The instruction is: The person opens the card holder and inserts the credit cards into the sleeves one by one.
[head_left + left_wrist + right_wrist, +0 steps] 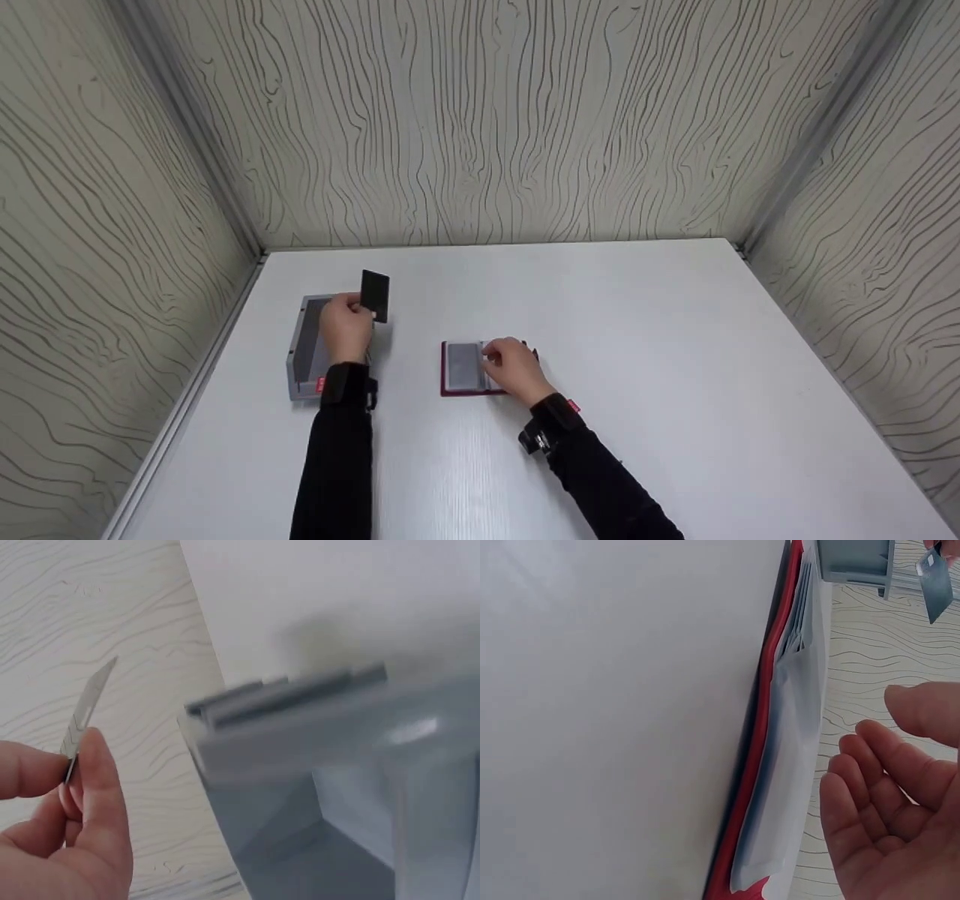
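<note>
My left hand [346,326] pinches a dark card [375,296] between thumb and fingers, above the inner side of a grey open box [304,345]. Seen nearly edge-on in the left wrist view, the card [88,709] stands tilted upward from the fingertips. A red-covered card holder [463,367] lies spread on the table with its clear sleeves showing. Over its right half hovers my right hand [516,367], hiding part of the sleeves. The right wrist view shows that hand's fingers [847,791] loosely bent and the thumb apart, nothing between them, beside the clear sleeves [780,757].
The white table [637,322] meets a wood-grain patterned wall [480,127] at the back, with similar panels on both sides. A grey rail [187,382] runs along the left edge. The box's raised rim [300,742] is close to the left wrist.
</note>
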`<state>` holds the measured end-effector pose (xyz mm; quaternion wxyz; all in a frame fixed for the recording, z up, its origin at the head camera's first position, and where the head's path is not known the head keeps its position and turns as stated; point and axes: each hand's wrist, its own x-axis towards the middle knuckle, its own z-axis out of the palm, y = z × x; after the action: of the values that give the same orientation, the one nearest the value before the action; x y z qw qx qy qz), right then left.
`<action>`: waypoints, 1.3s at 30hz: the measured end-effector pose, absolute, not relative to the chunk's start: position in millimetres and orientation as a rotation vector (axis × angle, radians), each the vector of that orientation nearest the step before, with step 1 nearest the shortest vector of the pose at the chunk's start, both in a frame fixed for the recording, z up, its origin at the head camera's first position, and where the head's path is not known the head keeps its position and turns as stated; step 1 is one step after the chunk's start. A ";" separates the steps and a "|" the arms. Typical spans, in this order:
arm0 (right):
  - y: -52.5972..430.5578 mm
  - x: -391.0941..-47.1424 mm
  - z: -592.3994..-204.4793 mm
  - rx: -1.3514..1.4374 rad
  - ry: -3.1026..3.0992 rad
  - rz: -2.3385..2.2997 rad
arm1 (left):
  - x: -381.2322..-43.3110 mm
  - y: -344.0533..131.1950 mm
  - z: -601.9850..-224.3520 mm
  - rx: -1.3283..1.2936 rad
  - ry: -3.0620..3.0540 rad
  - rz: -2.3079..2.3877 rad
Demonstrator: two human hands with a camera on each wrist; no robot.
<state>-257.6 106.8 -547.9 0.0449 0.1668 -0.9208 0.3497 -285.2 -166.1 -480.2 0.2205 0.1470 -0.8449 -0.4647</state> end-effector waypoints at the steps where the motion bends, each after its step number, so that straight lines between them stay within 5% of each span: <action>1: 106.2 -257.5 -547.7 0.509 -2.806 1.084 | -285.6 -162.3 -482.1 0.392 -2.340 -1.283; 39: 103.7 -262.9 -553.6 0.380 -2.721 1.305 | -253.5 -48.2 -554.2 0.225 -2.361 -1.823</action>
<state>-262.9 103.7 -553.6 0.0500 0.1247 -0.8935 0.4285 -253.5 -48.2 -554.2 0.0750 0.0750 -0.7871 -0.6076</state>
